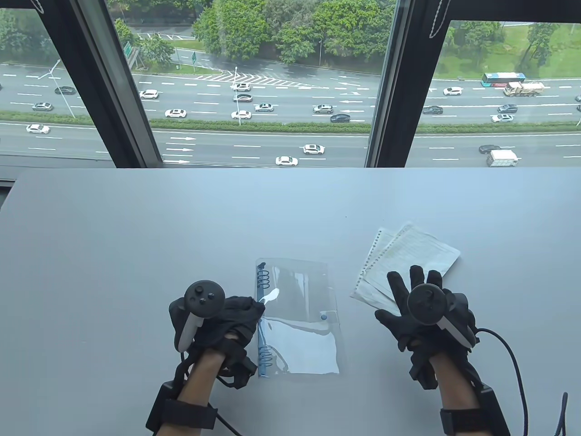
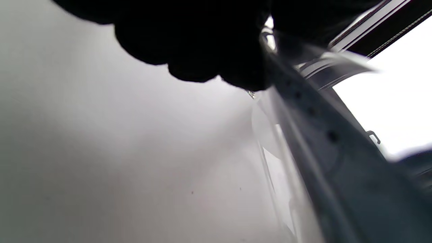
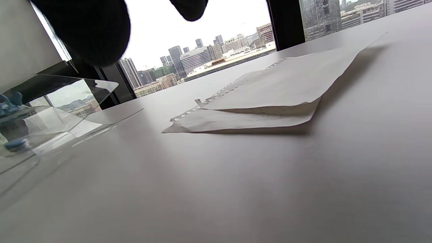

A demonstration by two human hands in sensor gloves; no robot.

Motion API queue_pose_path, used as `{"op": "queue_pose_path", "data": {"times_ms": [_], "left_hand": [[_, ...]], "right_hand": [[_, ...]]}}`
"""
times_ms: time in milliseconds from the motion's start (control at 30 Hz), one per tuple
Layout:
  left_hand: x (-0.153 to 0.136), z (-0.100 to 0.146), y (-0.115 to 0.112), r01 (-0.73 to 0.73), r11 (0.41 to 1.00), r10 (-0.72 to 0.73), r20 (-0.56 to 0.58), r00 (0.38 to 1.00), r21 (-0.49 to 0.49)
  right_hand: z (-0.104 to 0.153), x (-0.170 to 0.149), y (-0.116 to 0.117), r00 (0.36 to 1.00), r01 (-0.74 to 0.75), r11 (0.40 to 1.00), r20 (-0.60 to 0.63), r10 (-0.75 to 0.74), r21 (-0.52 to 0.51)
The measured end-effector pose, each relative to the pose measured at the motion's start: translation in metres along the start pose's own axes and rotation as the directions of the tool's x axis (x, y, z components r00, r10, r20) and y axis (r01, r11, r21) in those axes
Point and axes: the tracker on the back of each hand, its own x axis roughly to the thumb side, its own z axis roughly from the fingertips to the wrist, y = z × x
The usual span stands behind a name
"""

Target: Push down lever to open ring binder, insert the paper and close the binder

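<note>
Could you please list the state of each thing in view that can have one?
Ring binder: lying on the table, clear cover closed.
Loose punched sheets: not yet inserted, lying overlapped right of the binder.
Left hand: fingers curled at the binder's blue ring spine.
Right hand: fingers spread, above the sheets' near corner, holding nothing.

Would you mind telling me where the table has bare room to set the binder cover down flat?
Bare table lies left of the binder and between it and the window. It is crowded on the right, where the papers lie under the right hand.
</note>
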Motion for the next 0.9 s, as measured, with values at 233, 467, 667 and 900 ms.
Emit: {"op": "queue_pose_path", "data": {"times_ms": [233, 467, 667, 900], "left_hand": [[0.004, -0.003, -0.014, 0.065, 0.998, -0.065, -0.011, 0.998, 0.012], [0.007, -0.009, -0.022, 0.211, 0.977, -0.21, -0.024, 0.977, 0.036], [0.009, -0.009, -0.024, 0.365, 0.931, -0.361, -0.084, 0.929, 0.028], [0.033, 0.015, -0.009, 0.427, 0.881, -0.448, 0.069, 0.891, 0.206]], "right_hand": [[0.0, 0.004, 0.005, 1.0, -0.002, 1.0, 0.006, 0.002, 0.019], [0.0, 0.008, 0.007, 1.0, 0.004, 1.0, 0.015, -0.004, 0.03], [0.001, 0.014, 0.01, 1.0, -0.003, 0.999, 0.022, 0.002, 0.045], [0.01, 0.043, 0.008, 0.992, -0.061, 0.995, 0.12, 0.051, 0.083]]}}
